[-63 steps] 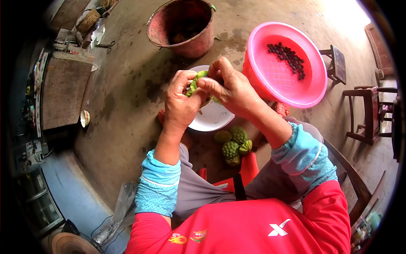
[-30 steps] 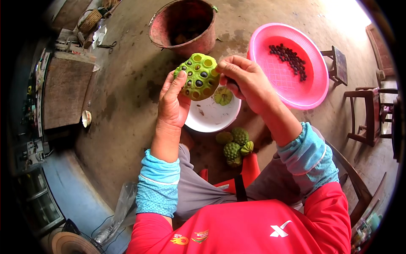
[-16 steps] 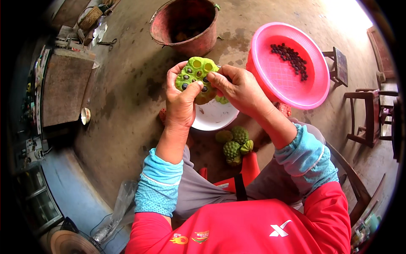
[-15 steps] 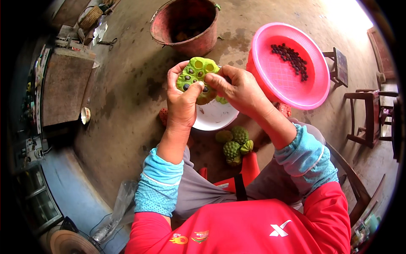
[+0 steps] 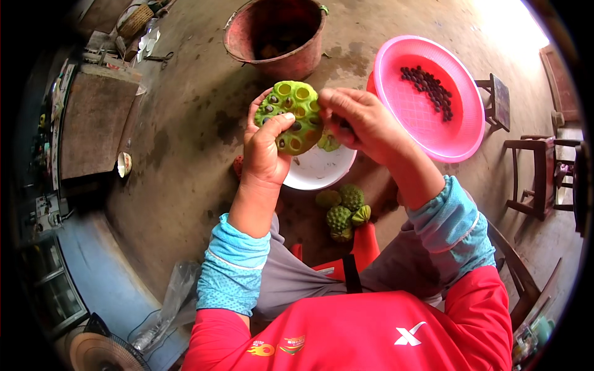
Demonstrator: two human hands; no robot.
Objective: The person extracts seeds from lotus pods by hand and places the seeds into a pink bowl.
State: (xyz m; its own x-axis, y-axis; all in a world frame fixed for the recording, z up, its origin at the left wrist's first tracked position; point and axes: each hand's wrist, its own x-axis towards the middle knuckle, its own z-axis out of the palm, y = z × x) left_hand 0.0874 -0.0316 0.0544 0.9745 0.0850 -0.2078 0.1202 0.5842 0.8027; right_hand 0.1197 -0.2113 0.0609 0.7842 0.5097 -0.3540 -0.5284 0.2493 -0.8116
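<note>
A green lotus seed pod (image 5: 296, 133) is held up in my left hand (image 5: 266, 145), its thumb pressed on the pod's face. Some of the pod's holes are hollow, and several still hold dark seeds. Just right of the pod, my right hand (image 5: 365, 123) is closed with thumb and finger pinched together. Dark lotus seeds (image 5: 344, 123) show under its curled fingers; how many is hidden. Below the hands stands a white basin (image 5: 322, 170), with a piece of green pod (image 5: 328, 142) at its upper side, partly covered by my right hand.
A pink basket (image 5: 461, 139) with several dark seeds (image 5: 433, 89) sits at the right. A worn red bucket (image 5: 278, 65) with dark contents stands ahead. Several whole green lotus pods (image 5: 351, 196) lie on the floor near my legs. Wooden stools (image 5: 499, 102) stand farther right.
My right hand has come off the pod's face and moved slightly right, fingers pinched. More holes in the pod are hollow now. My left hand still grips the pod.
</note>
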